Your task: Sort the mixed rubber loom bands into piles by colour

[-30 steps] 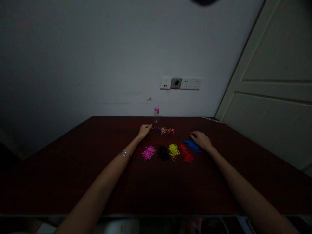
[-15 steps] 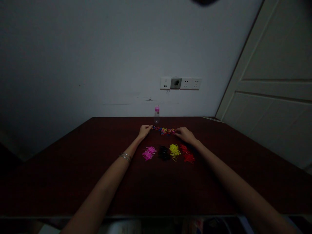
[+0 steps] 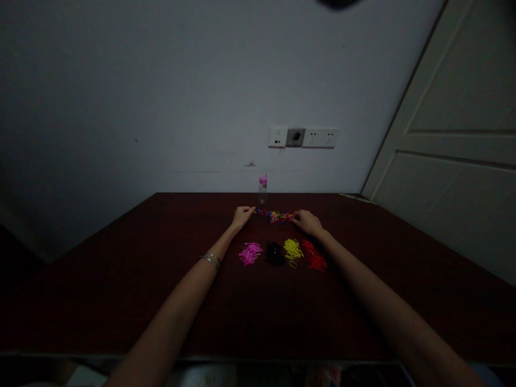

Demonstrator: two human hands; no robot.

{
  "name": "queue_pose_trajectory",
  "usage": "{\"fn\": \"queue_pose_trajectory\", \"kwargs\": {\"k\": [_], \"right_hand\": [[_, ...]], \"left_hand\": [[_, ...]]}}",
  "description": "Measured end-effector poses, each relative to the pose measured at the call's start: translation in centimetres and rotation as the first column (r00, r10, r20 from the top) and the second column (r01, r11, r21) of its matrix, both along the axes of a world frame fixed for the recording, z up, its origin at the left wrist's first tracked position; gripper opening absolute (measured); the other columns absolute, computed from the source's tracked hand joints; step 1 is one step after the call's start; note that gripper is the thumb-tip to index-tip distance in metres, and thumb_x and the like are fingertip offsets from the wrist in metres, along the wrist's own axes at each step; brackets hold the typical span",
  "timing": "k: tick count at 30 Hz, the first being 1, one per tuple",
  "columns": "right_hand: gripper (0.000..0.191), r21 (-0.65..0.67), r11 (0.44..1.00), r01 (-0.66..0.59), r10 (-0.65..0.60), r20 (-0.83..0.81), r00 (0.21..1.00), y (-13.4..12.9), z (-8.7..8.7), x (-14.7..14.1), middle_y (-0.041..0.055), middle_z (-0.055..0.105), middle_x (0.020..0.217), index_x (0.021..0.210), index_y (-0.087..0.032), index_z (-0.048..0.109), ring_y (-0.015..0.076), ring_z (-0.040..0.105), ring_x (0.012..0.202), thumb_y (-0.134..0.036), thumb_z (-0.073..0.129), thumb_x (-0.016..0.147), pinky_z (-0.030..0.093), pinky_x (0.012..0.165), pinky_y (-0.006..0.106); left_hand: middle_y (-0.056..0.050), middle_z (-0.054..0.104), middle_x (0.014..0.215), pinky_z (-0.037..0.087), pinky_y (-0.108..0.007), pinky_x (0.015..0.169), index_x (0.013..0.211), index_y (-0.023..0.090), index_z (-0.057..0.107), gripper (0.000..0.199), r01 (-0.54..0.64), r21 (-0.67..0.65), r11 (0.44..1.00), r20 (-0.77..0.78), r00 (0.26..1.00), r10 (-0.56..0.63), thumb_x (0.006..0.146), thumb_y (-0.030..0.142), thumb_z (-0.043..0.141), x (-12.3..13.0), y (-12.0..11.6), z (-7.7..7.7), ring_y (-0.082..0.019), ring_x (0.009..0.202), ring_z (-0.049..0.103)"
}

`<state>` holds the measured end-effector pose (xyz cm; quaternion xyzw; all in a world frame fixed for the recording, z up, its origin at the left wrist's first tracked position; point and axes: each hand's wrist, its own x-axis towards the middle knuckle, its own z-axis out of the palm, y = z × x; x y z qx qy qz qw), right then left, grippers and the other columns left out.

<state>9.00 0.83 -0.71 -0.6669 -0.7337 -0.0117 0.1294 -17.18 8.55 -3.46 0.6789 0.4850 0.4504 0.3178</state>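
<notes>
A mixed heap of colourful rubber bands (image 3: pixel 276 216) lies spread in a row on the dark red table, between my two hands. My left hand (image 3: pixel 242 216), with a bracelet on its wrist, pinches at the heap's left end, where dark blue bands show. At the right end, the fingers of my right hand (image 3: pixel 308 222) are closed on bands of the same heap; exactly which ones is too small and dim to see. Nearer to me are sorted piles: pink bands (image 3: pixel 250 253), black bands (image 3: pixel 274 253), yellow bands (image 3: pixel 293 251) and red bands (image 3: pixel 314 256), the last beside my right forearm.
Behind the heap stands a clear bottle with a pink cap (image 3: pixel 263 189), close to the wall. Wall sockets (image 3: pixel 303 137) sit above the table (image 3: pixel 258 312). A pale door (image 3: pixel 455 150) is at the right. Items lie under the table's front edge, partly hidden.
The whole view has shifted slightly, so everything appears a little further right. Both hands stay at the two ends of the mixed heap with barely any movement.
</notes>
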Motion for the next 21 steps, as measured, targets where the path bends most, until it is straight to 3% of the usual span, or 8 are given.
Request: {"fn": "queue_pose_trajectory", "kwargs": {"k": [17,21], "right_hand": [[0.024,0.048,0.999,0.005,0.000,-0.086,0.996,-0.6,0.6,1.0,0.0068,0.066,0.102,0.094,-0.023,0.068,0.0228,0.059,0.093,-0.034,0.051,0.082,0.044,0.070,0.028],[0.022,0.092,0.995,-0.044,0.059,-0.161,0.985,-0.6,0.9,0.6,0.0065,0.066,0.097,0.089,-0.021,0.069,0.0197,0.060,0.087,-0.034,0.054,0.080,0.044,0.070,0.026]], "left_hand": [[0.005,0.039,0.044,0.024,-0.021,0.046,0.072,0.010,0.067,0.047,0.018,0.009,1.000,0.006,1.000,-0.018,0.072,0.054,0.050,-0.1,-0.2,0.2,-0.007,0.044,0.033],[0.005,0.039,0.044,0.023,-0.021,0.046,0.072,0.010,0.067,0.046,0.021,0.009,1.000,0.018,1.000,-0.021,0.072,0.053,0.051,-0.1,-0.1,0.1,-0.007,0.044,0.032]]}}
